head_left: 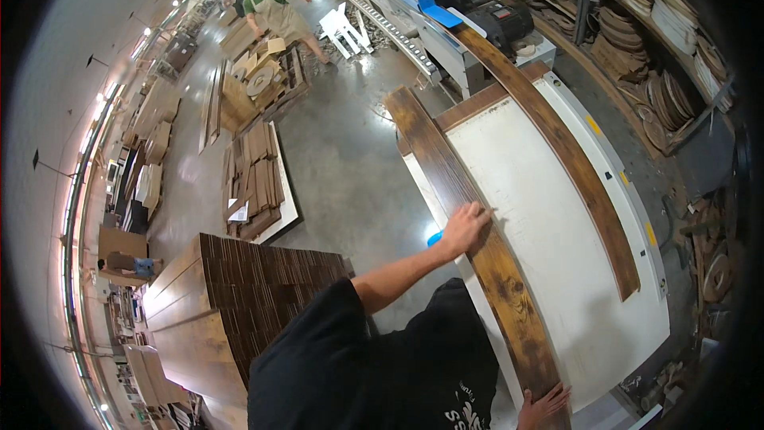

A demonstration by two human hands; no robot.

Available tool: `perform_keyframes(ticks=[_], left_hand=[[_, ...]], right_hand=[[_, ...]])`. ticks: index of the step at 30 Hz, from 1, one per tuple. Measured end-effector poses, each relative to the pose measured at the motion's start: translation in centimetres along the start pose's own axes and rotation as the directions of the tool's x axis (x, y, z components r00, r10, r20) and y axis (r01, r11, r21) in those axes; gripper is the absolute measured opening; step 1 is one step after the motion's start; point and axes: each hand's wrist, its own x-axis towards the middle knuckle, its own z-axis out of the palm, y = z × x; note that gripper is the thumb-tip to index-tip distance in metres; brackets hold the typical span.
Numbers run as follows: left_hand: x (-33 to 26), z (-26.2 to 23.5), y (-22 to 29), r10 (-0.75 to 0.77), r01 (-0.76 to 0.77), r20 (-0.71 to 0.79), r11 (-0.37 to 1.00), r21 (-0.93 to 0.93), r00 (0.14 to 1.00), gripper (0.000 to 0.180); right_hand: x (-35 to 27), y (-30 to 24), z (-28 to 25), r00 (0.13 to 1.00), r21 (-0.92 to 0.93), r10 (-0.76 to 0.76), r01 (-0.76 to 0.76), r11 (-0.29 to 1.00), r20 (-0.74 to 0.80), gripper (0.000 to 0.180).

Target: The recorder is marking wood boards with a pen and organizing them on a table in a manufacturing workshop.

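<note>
A long brown wood-grain board (517,302) lies along the near edge of a white machine table (517,159). My left hand (468,228) is closed over the board near its middle, fingers curled at the far edge. Close to the board's lower end, my right hand (545,408) rests on top with its fingers stretched out. Another narrow brown board (569,159) lies across the table's far side, its upper end under a blue guard (434,4) on the machine.
Stacked brown panels (270,279) stand at my left. Beyond them is a low pallet of boards (255,183). Shelves with curved pieces (621,40) line the right side. A dark motor (501,24) sits beside the table. A person in a green shirt (274,8) walks at the back.
</note>
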Motion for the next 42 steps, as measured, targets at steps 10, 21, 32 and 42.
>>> perform_keyframes(ticks=[10,21,32,42], left_hand=[[-11.3,8.8,15.9,0.214,-0.210,0.092,0.976,-0.055,0.972,0.045],[-3.7,2.8,7.4,-0.052,0.093,-0.233,0.981,0.169,0.971,0.039],[-15.3,8.2,28.2,0.237,-0.235,0.007,0.968,-0.085,0.972,0.049],[-10.5,6.0,21.7,-0.006,0.047,-0.234,0.985,0.166,0.972,0.038]], right_hand=[[0.1,0.4,-3.9,0.999,0.330,-0.032,0.037,0.943,-0.020,0.110],[-8.7,18.0,-1.0,0.984,0.204,0.072,-0.105,0.973,0.161,0.103],[-9.0,17.5,0.2,0.991,0.264,0.053,-0.084,0.961,0.122,0.088],[-17.8,26.7,7.1,0.803,0.459,0.569,-0.444,0.769,-0.176,0.066]])
